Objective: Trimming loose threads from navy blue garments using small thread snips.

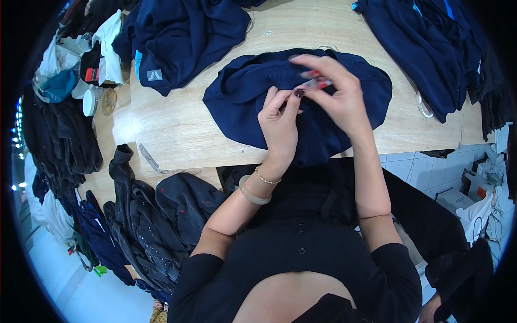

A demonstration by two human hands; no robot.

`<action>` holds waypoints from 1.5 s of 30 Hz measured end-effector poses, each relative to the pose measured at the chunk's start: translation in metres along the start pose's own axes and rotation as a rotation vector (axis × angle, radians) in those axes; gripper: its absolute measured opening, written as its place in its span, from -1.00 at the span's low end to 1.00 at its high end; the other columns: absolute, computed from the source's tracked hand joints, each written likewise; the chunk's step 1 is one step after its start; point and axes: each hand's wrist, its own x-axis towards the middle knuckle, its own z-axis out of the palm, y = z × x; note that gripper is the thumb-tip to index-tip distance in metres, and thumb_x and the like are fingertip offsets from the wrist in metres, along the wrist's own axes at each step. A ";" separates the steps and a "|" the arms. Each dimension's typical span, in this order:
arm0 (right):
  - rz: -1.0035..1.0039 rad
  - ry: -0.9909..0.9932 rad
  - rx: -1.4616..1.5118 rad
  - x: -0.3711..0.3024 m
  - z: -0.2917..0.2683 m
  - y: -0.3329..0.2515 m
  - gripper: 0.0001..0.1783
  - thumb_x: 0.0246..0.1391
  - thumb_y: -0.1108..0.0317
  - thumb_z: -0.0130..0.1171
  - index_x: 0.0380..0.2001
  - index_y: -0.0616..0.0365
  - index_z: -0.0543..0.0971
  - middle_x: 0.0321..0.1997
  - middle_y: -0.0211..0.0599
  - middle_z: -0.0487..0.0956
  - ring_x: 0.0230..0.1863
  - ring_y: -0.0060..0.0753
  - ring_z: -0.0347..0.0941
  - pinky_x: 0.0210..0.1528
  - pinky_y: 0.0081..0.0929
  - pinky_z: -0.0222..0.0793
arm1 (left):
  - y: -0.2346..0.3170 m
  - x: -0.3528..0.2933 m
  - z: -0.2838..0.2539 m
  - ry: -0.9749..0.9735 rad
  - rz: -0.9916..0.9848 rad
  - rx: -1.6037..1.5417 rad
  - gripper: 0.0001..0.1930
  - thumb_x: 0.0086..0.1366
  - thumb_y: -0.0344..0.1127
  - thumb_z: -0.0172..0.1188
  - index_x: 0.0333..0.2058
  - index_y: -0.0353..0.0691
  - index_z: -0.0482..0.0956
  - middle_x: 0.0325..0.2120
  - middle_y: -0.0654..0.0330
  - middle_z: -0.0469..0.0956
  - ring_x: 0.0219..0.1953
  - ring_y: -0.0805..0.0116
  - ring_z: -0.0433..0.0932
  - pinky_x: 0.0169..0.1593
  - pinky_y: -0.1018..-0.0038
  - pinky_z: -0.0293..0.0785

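Note:
A navy blue garment (242, 107) lies bunched in a rounded heap on the wooden table before me, its near part hanging over the front edge. My left hand (279, 121) is closed in a pinch at its middle, on a small bit of the navy cloth. Just to the right, my right hand (336, 91) grips small red-handled thread snips (321, 83), somewhat blurred. Their tip points toward the left fingertips, very close to them. The forefinger of my right hand reaches out over the left hand. What exactly lies between the left fingertips is hidden.
More navy garments lie at the table's far left (188, 37) and far right (425, 59). Dark garments (156, 210) drape at the near left. A round white-lidded jar (90, 102) and a roll of tape (109, 100) sit at the left. Boxes (458, 199) stand below right.

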 end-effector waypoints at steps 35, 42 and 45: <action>0.304 0.456 -0.003 -0.016 -0.059 0.057 -0.88 0.15 0.48 0.13 -0.30 0.27 0.61 -0.37 -0.43 0.59 -0.33 -0.72 0.42 -0.19 -0.75 0.31 | 0.062 0.072 -0.037 -0.321 0.813 1.475 -0.78 -0.05 -0.40 0.33 -0.34 -0.02 0.67 -0.17 0.32 0.42 -0.03 0.25 0.34 -0.06 0.34 0.24; 0.319 0.468 -0.023 -0.038 -0.079 0.060 -0.88 0.13 0.49 0.13 -0.32 0.31 0.60 -0.37 -0.40 0.59 -0.30 -0.69 0.43 -0.17 -0.73 0.32 | 0.095 0.094 -0.057 -0.257 0.879 1.397 -0.95 0.01 -0.36 0.32 -0.52 -0.14 0.63 -0.24 0.28 0.47 -0.19 0.30 0.41 -0.13 0.36 0.28; 0.353 0.551 -0.074 -0.046 -0.091 0.070 -0.88 0.13 0.48 0.13 -0.32 0.32 0.60 -0.39 -0.40 0.60 -0.33 -0.69 0.43 -0.19 -0.72 0.32 | 0.119 0.106 -0.104 0.149 1.018 1.137 -0.92 0.14 -0.48 0.20 -0.52 -0.22 0.62 -0.36 0.23 0.49 -0.40 0.30 0.46 -0.33 0.37 0.33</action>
